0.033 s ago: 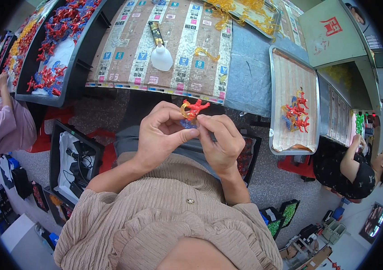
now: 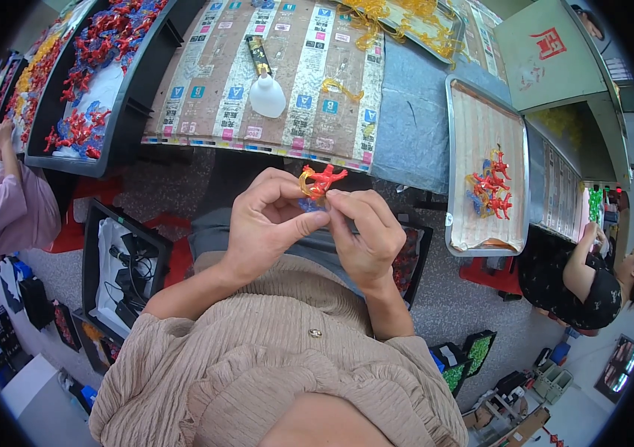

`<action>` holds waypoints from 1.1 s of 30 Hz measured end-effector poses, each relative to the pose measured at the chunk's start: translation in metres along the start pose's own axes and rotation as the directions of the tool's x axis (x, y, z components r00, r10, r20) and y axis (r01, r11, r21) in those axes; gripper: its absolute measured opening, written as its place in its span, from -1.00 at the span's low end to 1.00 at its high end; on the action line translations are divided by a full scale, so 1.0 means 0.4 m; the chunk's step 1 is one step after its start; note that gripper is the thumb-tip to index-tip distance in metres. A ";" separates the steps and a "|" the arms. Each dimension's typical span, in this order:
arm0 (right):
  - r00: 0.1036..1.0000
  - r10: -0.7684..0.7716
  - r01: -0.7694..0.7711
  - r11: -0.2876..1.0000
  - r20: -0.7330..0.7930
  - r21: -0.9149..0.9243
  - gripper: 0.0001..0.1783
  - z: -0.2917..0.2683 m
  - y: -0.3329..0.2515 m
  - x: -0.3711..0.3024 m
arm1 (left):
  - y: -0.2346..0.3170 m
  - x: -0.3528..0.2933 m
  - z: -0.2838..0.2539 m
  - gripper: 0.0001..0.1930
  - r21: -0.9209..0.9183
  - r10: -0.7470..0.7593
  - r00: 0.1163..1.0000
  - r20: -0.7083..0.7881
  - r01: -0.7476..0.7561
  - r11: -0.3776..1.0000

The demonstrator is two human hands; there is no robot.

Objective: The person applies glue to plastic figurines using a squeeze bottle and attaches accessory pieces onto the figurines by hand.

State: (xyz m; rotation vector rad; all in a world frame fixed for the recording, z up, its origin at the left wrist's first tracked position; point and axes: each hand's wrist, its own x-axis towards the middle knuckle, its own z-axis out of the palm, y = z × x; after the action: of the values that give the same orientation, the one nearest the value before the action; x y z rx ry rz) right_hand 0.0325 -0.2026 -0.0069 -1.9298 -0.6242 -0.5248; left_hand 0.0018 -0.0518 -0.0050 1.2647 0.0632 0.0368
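Between both hands, just in front of the table's near edge, is a small plastic figure [image 2: 324, 179] with a red branching body, a yellow curved piece and a blue part below. My left hand [image 2: 272, 214] pinches it from the left, thumb and fingers closed around the blue part. From the right, my right hand [image 2: 367, 232] grips its lower right side with thumb and forefinger. The fingertips hide part of the blue piece. On the table beyond lies a white squeeze bottle [image 2: 267, 97] with a dark patterned part at its top end, and a loose yellow curved piece [image 2: 343, 90].
A metal tray [image 2: 481, 238] at the right holds several red, yellow and blue figures. A dark crate [image 2: 127, 123] of red and blue pieces stands left; another tray [image 2: 447, 48] of yellow pieces lies far back. Co-workers sit on both sides. A black bin [image 2: 93, 276] with cables is lower left.
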 end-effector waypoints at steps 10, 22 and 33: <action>0.997 -0.050 0.052 0.998 -0.061 0.028 -0.73 0.023 0.003 -0.021 | 0.003 0.001 0.012 -0.82 -0.086 -0.041 0.999 -0.013 0.039 0.996; 0.998 -0.049 0.052 0.995 -0.037 0.084 -0.73 0.030 0.007 -0.030 | -0.010 0.002 -0.005 -0.83 0.142 0.150 0.988 -0.039 -0.143 0.979; 0.980 0.198 -0.198 0.979 -0.005 0.048 -0.77 0.012 -0.048 0.006 | -0.008 0.034 -0.018 -0.63 0.661 0.534 0.816 0.223 -0.529 0.532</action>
State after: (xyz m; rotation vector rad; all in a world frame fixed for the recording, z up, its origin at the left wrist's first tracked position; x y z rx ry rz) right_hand 0.0228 -0.1909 0.0058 -1.9179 -0.4278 -0.3903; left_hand 0.0149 -0.0451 -0.0106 2.0256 -0.3532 0.6116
